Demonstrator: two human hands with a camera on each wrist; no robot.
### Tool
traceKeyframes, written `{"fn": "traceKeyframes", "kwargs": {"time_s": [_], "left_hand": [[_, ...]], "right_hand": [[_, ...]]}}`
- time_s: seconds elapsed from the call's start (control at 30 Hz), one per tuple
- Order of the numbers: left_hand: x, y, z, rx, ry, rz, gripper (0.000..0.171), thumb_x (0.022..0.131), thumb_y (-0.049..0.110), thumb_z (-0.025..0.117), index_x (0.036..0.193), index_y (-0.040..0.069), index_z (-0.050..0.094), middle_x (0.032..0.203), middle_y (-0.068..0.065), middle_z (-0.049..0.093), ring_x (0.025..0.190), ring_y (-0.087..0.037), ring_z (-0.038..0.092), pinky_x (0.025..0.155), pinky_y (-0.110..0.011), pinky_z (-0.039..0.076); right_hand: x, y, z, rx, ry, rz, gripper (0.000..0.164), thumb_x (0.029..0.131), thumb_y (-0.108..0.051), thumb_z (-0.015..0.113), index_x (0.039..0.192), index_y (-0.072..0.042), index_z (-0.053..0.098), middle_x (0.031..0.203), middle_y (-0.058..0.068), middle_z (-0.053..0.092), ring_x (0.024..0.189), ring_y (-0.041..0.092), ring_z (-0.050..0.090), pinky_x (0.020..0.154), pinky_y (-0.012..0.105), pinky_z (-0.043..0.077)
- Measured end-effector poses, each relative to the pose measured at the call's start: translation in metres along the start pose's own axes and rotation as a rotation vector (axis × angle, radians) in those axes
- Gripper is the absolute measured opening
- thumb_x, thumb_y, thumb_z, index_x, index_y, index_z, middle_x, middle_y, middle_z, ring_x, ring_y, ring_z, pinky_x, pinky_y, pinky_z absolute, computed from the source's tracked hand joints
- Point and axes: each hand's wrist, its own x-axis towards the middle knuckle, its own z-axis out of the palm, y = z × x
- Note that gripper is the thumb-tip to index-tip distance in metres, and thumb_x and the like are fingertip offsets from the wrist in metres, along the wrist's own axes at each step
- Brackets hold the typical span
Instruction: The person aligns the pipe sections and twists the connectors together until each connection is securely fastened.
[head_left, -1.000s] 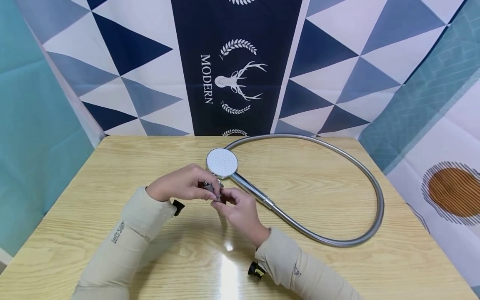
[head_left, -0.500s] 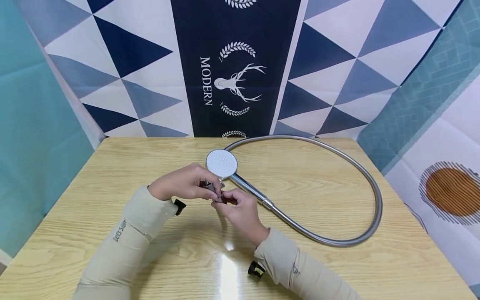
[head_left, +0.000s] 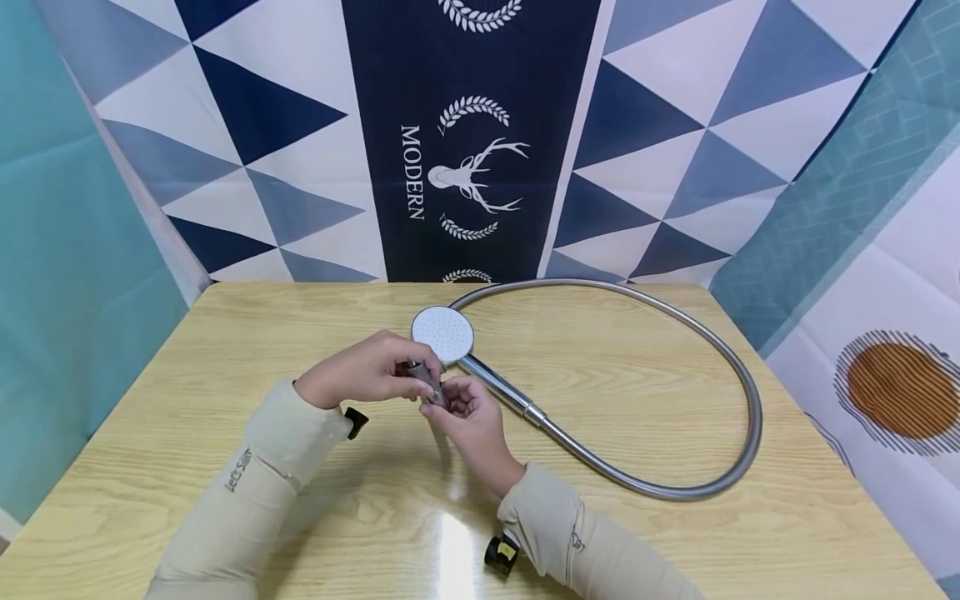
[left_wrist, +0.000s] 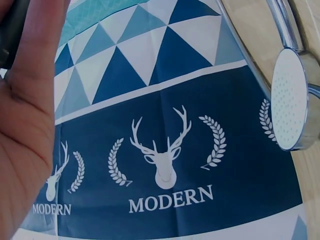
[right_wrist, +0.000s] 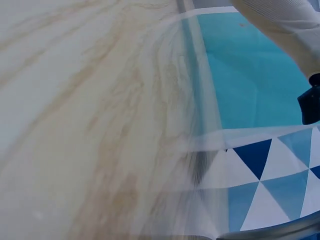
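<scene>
My left hand [head_left: 372, 372] grips a small dark-grey, metallic-looking piece [head_left: 424, 377] between thumb and fingers, just in front of the shower head [head_left: 442, 333]. At the lower end of that piece, my right hand [head_left: 474, 421] pinches it with thumb and forefinger. Fingers cover much of the piece, so I cannot tell its kind. The shower head lies with its white spray face up, its chrome handle slanting right to a hose. In the left wrist view, part of the left hand [left_wrist: 30, 115] shows beside a dark object [left_wrist: 11, 37], with the shower head [left_wrist: 290, 100] at right.
The metal shower hose [head_left: 750, 392] loops over the right half of the wooden table [head_left: 247, 333]. A patterned cloth [head_left: 300, 108] hangs behind the table. Teal sheeting [head_left: 82, 250] is at left. Black wrist mounts [head_left: 501, 554] hang below the sleeves.
The head view tilts slightly upward. My right hand shifts a little left with its fingers resettling at the piece's lower end. The left hand stays nearly still; shower head and hose keep their place.
</scene>
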Motion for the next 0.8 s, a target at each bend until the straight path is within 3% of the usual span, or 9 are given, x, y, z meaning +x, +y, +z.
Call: {"fn": "traceKeyframes", "kwargs": {"time_s": [0.2,0.37,0.43,0.57,0.67,0.8], "left_hand": [[-0.005,-0.007,0.004,0.005,0.075,0.061,0.016,0.079,-0.004,0.074,0.090,0.003,0.063,0.077,-0.001,0.061,0.060,-0.004,0.047,0.052,-0.025,0.045],[-0.006,-0.008,0.006,-0.005,0.099,0.086,0.019,0.078,-0.005,0.074,0.088,0.003,0.062,0.073,0.000,0.060,0.058,-0.004,0.046,0.050,-0.024,0.043],[-0.005,-0.009,0.006,-0.003,0.098,0.087,0.019,0.078,-0.005,0.074,0.088,0.003,0.061,0.072,0.000,0.058,0.057,-0.004,0.045,0.049,-0.024,0.042],[-0.005,-0.008,0.008,-0.009,0.082,0.079,0.018,0.078,-0.004,0.074,0.087,0.004,0.061,0.070,0.001,0.056,0.056,-0.003,0.043,0.049,-0.024,0.042],[-0.005,-0.009,0.009,-0.025,0.081,0.087,0.017,0.078,-0.003,0.074,0.087,0.004,0.061,0.069,0.001,0.056,0.056,-0.002,0.042,0.048,-0.024,0.041],[-0.005,-0.012,0.013,-0.039,0.097,0.122,0.015,0.080,0.002,0.073,0.087,0.005,0.060,0.069,-0.001,0.057,0.057,-0.001,0.042,0.047,-0.023,0.040]], "right_hand": [[0.001,0.004,0.004,-0.030,0.028,-0.039,0.023,0.077,0.014,0.070,0.092,0.012,0.052,0.083,0.013,0.063,0.072,0.004,0.058,0.063,0.017,0.048],[0.002,0.004,0.002,-0.034,0.007,-0.081,0.018,0.078,0.015,0.068,0.089,0.015,0.054,0.083,0.023,0.063,0.072,0.003,0.058,0.064,0.017,0.049],[0.003,0.004,0.000,-0.064,-0.030,-0.118,0.014,0.079,0.015,0.067,0.088,0.015,0.056,0.079,0.024,0.061,0.069,0.003,0.054,0.061,0.017,0.046],[0.004,0.007,-0.006,-0.141,-0.133,-0.188,0.007,0.084,0.011,0.064,0.080,0.011,0.058,0.063,0.012,0.052,0.059,0.002,0.043,0.052,0.019,0.035],[0.005,0.009,-0.011,-0.139,-0.203,-0.216,0.021,0.090,-0.003,0.064,0.074,0.008,0.057,0.059,0.009,0.047,0.055,0.002,0.039,0.049,0.020,0.033],[0.006,0.011,-0.015,-0.074,-0.266,-0.209,0.045,0.095,-0.031,0.061,0.073,0.008,0.055,0.059,0.016,0.045,0.057,0.002,0.040,0.050,0.020,0.034]]}}
